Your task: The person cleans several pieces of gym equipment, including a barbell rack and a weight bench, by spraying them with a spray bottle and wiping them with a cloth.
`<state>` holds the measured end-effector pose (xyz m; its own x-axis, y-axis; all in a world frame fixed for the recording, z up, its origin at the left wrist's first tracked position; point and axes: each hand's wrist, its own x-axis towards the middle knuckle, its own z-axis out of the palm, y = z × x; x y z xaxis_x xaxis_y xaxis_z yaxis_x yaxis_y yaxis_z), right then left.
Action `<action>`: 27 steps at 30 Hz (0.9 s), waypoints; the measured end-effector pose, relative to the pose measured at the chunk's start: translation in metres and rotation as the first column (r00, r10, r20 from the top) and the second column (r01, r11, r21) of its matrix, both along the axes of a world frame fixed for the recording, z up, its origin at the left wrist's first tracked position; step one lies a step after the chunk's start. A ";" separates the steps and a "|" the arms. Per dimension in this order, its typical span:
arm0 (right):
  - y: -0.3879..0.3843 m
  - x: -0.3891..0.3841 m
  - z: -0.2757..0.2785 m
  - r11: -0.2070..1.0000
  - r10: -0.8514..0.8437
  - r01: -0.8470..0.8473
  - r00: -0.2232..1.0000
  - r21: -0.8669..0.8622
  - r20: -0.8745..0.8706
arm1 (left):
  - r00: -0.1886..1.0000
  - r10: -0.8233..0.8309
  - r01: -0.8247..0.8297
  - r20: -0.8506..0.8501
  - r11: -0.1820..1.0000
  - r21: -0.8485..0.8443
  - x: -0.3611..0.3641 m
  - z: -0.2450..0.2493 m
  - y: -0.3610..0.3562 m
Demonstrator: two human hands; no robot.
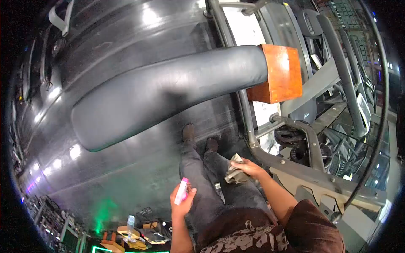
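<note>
My left hand is wrapped round a small pink-and-white bottle, which looks like a spray bottle; much of it is hidden by my fingers. In my right hand is a crumpled greyish-beige cloth, gripped in front of my right thigh. Beyond both hands lies a long black padded bench. Its right end meets an orange-brown wooden box. Neither hand touches the bench.
A dark metal frame of gym equipment runs along the right, with black round parts inside it. Shiny dark floor surrounds the bench. At the lower left, a clear bottle stands among boxes and other items.
</note>
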<state>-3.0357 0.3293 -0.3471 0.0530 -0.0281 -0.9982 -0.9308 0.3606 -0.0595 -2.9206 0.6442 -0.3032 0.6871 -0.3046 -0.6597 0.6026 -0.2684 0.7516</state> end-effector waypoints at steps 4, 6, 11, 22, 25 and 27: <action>-0.009 -0.020 0.029 0.931 0.365 -0.354 0.894 -0.090 0.259 | 0.998 0.043 -0.041 0.040 0.998 -0.046 0.004 0.045 -0.003; -0.010 -0.013 0.058 0.825 0.565 -0.525 0.762 -0.210 0.315 | 1.000 0.024 -0.023 0.007 0.998 -0.063 0.014 0.077 -0.006; -0.005 0.002 0.098 0.894 0.447 -0.376 0.792 -0.245 0.416 | 0.986 -0.113 0.126 0.120 0.986 -0.106 0.042 0.115 -0.012; -0.003 -0.038 0.239 0.804 0.439 -0.109 0.772 -0.585 0.460 | 0.871 -0.427 0.469 0.245 0.870 -0.150 0.058 0.195 -0.079; 0.000 -0.067 0.257 0.797 0.365 0.002 0.796 -0.604 0.483 | 0.821 -0.508 0.553 0.262 0.822 -0.139 0.054 0.215 -0.095; -0.003 -0.084 0.270 0.799 0.307 0.084 0.794 -0.595 0.525 | 0.772 -0.538 0.604 0.340 0.786 -0.128 0.050 0.227 -0.105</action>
<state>-3.1194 0.3268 -0.0772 0.6406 -0.5220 -0.5631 -0.6728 -0.0282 -0.7393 -2.8705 0.5395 -0.0766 0.4768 -0.8097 -0.3422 0.1540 -0.3063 0.9394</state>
